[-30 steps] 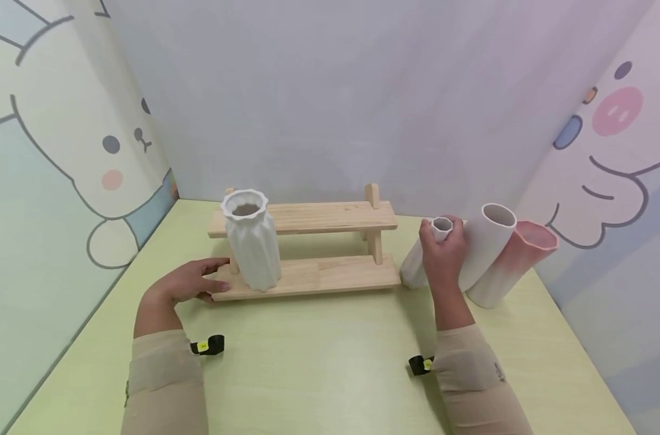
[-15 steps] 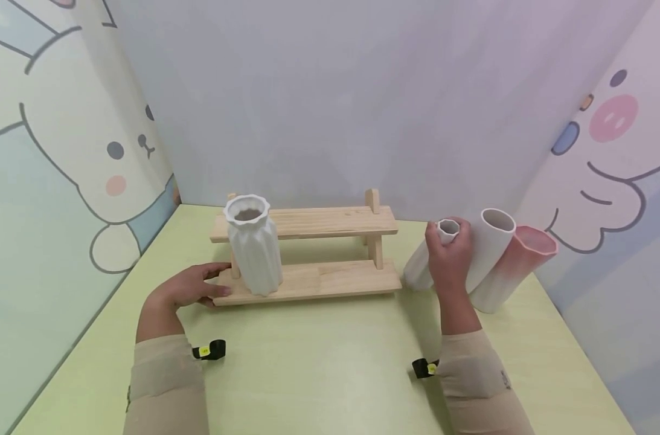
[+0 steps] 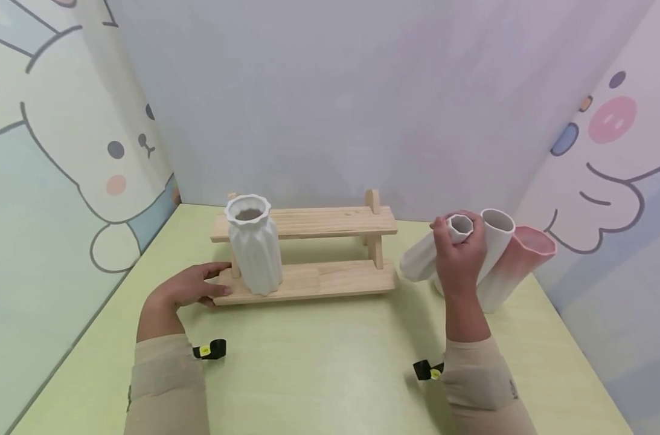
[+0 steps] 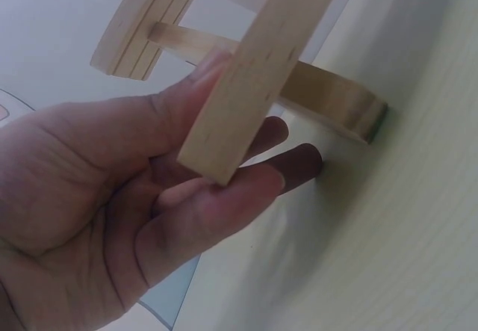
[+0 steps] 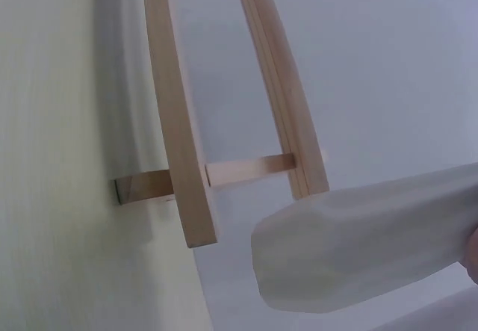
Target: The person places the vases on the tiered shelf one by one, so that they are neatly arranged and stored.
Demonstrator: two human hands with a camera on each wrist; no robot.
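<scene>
My left hand (image 3: 188, 285) grips the left end of the lower board of a two-tier wooden shelf (image 3: 340, 279). In the left wrist view, that board end (image 4: 246, 99) sits between thumb and fingers. A white pleated vase (image 3: 258, 257) stands upright on the lower board's left part. At the right, my right hand (image 3: 462, 260) holds a narrow white vase (image 3: 419, 258) round its neck, just below the faceted rim. This vase leans, its base pointing left toward the shelf and raised off the table; in the right wrist view the base of the white vase (image 5: 351, 249) shows beside the shelf.
Behind the right hand stand a wider white vase (image 3: 495, 235) with a slanted mouth and a pink-to-white vase (image 3: 517, 263). The pale green table (image 3: 319, 362) meets a grey back wall (image 3: 330, 109) and cartoon-printed side panels (image 3: 80, 175).
My right hand has moved slightly right and tilted the narrow white vase, lifting its base from the table. My left hand keeps its grip on the shelf's end.
</scene>
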